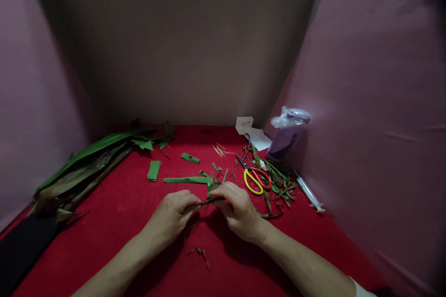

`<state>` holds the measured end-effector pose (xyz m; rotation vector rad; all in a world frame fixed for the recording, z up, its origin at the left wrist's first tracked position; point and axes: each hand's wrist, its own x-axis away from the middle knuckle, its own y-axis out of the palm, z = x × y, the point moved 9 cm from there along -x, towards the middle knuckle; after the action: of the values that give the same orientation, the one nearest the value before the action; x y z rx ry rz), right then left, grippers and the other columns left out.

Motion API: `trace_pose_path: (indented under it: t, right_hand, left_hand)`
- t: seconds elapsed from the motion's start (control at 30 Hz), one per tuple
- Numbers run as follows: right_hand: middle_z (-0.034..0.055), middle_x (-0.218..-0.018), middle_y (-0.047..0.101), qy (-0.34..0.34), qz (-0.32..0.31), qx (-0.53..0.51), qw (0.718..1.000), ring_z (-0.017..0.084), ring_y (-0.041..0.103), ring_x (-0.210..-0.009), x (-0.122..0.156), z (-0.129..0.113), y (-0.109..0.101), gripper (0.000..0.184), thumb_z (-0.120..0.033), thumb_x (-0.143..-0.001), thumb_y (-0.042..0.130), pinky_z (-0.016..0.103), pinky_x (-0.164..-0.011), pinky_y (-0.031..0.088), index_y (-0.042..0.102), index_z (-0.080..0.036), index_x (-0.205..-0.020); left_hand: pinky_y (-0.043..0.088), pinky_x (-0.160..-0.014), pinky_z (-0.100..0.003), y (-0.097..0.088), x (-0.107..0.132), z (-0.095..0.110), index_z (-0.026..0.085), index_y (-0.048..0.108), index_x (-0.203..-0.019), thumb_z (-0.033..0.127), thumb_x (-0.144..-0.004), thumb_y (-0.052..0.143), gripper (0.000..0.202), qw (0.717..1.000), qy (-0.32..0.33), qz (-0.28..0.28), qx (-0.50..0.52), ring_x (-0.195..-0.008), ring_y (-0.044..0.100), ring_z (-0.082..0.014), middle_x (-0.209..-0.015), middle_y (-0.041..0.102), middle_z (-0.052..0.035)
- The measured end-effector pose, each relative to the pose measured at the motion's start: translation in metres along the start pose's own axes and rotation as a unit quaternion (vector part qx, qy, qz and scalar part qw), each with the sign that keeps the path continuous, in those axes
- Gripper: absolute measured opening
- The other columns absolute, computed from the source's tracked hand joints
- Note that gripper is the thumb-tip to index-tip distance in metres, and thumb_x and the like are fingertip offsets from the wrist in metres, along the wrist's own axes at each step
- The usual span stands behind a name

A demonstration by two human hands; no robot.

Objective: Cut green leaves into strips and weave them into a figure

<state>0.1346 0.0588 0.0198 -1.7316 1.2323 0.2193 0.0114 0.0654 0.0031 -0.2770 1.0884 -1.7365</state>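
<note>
Between my two hands stretches a thin dark-brown strip of dried leaf (208, 201). My left hand (177, 213) pinches its left end between thumb and fingertips. On the other side, my right hand (238, 209) grips it with the thumb beneath and the fingers curled over. Just beyond the hands lie a long green leaf strip (184, 180) and small green scraps. A curled brown shred (200, 253) rests on the red cloth (114, 222) nearer to me.
Yellow-and-red-handled scissors (256, 181) lie right of centre beside a heap of leaf scraps (278, 183). Behind are toothpicks (220, 150), white paper (258, 138) and a purple bottle (286, 137). A syringe (309, 193) lies along the right wall. Long leaves (94, 151) cover the left side.
</note>
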Motion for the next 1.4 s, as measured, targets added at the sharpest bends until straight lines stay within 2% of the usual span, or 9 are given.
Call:
trace_pose_path:
  t: [0.1,0.27,0.33,0.43,0.5,0.6,0.8,1.1,1.4]
  right_hand:
    - [0.0069,-0.091,0.063,0.046,0.008,-0.017,0.999,0.020,0.058,-0.085,0.000,0.008,-0.002,0.024,-0.016,-0.082,0.059,0.034,-0.075,0.048,0.056,-0.019,-0.106]
    - [0.0045,-0.100,0.063,0.167,0.013,-0.101,0.981,0.019,0.061,-0.090,0.005,0.034,0.003,0.050,-0.016,-0.072,0.071,0.032,-0.079,0.050,0.051,-0.023,-0.117]
    - [0.0045,-0.101,0.065,0.198,0.019,-0.135,0.971,0.018,0.063,-0.089,0.007,0.041,0.006,0.047,-0.017,-0.071,0.072,0.032,-0.077,0.052,0.053,-0.022,-0.113]
    - [0.0042,-0.094,0.067,0.223,0.034,-0.164,0.960,0.018,0.064,-0.082,0.009,0.047,0.007,0.032,-0.019,-0.071,0.072,0.031,-0.073,0.052,0.061,-0.020,-0.101]
    - [0.0032,-0.087,0.068,0.223,0.047,-0.181,0.957,0.017,0.064,-0.078,0.009,0.048,0.006,0.022,-0.020,-0.072,0.070,0.030,-0.072,0.052,0.064,-0.019,-0.094]
    - [0.0021,-0.082,0.068,0.216,0.055,-0.190,0.956,0.016,0.064,-0.075,0.008,0.046,0.004,0.018,-0.020,-0.072,0.070,0.029,-0.069,0.052,0.065,-0.019,-0.090]
    - [0.0013,-0.078,0.066,0.164,0.066,-0.135,0.975,0.015,0.061,-0.071,0.004,0.036,-0.003,0.012,-0.013,-0.074,0.065,0.027,-0.067,0.049,0.067,-0.020,-0.084]
    - [0.0021,-0.078,0.064,0.110,0.087,-0.162,0.977,0.016,0.060,-0.072,0.000,0.024,-0.014,0.015,-0.012,-0.074,0.066,0.027,-0.067,0.048,0.068,-0.020,-0.086]
    - [0.0026,-0.073,0.067,0.096,0.126,-0.242,0.957,0.016,0.061,-0.068,-0.001,0.031,-0.017,0.014,-0.009,-0.073,0.068,0.027,-0.065,0.049,0.072,-0.022,-0.079]
  left_hand:
    - [0.040,-0.057,-0.022,-0.003,0.000,-0.004,0.017,0.065,-0.074,0.014,-0.084,0.051,0.018,1.000,-0.011,0.009,0.010,-0.060,0.053,-0.0123,-0.065,0.059,-0.0001]
    - [0.040,-0.056,-0.022,-0.008,-0.001,-0.004,0.017,0.064,-0.074,0.015,-0.085,0.050,0.018,0.999,-0.019,0.026,0.040,-0.059,0.053,-0.0119,-0.065,0.059,0.0001]
    - [0.039,-0.055,-0.022,-0.011,-0.001,-0.003,0.017,0.063,-0.073,0.016,-0.085,0.049,0.018,0.999,-0.012,0.040,0.033,-0.058,0.053,-0.0119,-0.064,0.058,0.0004]
    - [0.039,-0.054,-0.022,-0.013,0.000,0.001,0.018,0.062,-0.074,0.016,-0.087,0.047,0.020,0.998,0.009,0.056,-0.003,-0.057,0.051,-0.0120,-0.063,0.054,0.0008]
    - [0.038,-0.052,-0.022,-0.014,0.001,0.004,0.018,0.063,-0.075,0.017,-0.088,0.046,0.021,0.997,0.024,0.062,-0.025,-0.056,0.049,-0.0120,-0.062,0.052,0.0010]
    - [0.038,-0.051,-0.021,-0.016,0.002,0.008,0.018,0.064,-0.081,0.017,-0.089,0.044,0.021,0.995,0.043,0.076,-0.051,-0.055,0.049,-0.0118,-0.062,0.050,0.0009]
    - [0.042,-0.052,-0.020,-0.024,0.005,0.020,0.021,0.065,-0.086,0.014,-0.088,0.044,0.022,0.987,0.082,0.108,-0.088,-0.057,0.054,-0.0116,-0.066,0.056,-0.0005]
    - [0.045,-0.053,-0.021,-0.024,0.008,0.027,0.019,0.065,-0.093,0.014,-0.089,0.043,0.022,0.975,0.116,0.124,-0.145,-0.059,0.057,-0.0124,-0.070,0.059,-0.0019]
    - [0.042,-0.049,-0.021,-0.022,0.010,0.031,0.017,0.063,-0.095,0.014,-0.090,0.041,0.023,0.965,0.152,0.128,-0.169,-0.055,0.054,-0.0119,-0.067,0.057,-0.0013]
